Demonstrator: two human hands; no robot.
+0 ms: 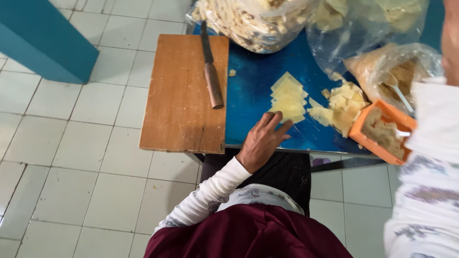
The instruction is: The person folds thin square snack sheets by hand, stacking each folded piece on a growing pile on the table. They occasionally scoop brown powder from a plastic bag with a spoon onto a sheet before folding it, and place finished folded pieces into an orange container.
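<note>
— Resting flat on the blue table (253, 81), near its front edge: left hand (262, 142), fingers (273, 120) loosely spread, fingertips just touching the near end of a row of pale yellow dough squares (288, 98). Nothing pinched.

— And the squares themselves?

— Thin, flat, cream-yellow, overlapping like shingles in one short line running away from the hand. Corners pointing outward, surface matte and smooth.

— Further out?

— Just right of the row, a loose heap of similar dough sheets (340, 107), less tidy, butting against an orange plastic tray (387, 114) with pale filling in it. Left of the hand, a wooden cutting board (184, 95) overhanging the table, with a wooden-handled knife (211, 71) lying along its right edge. At the far side, clear plastic bags (253, 21) stuffed with pale pieces.

— Right hand?

— Not visible; only a white patterned sleeve (430, 181) at the right edge.
</note>
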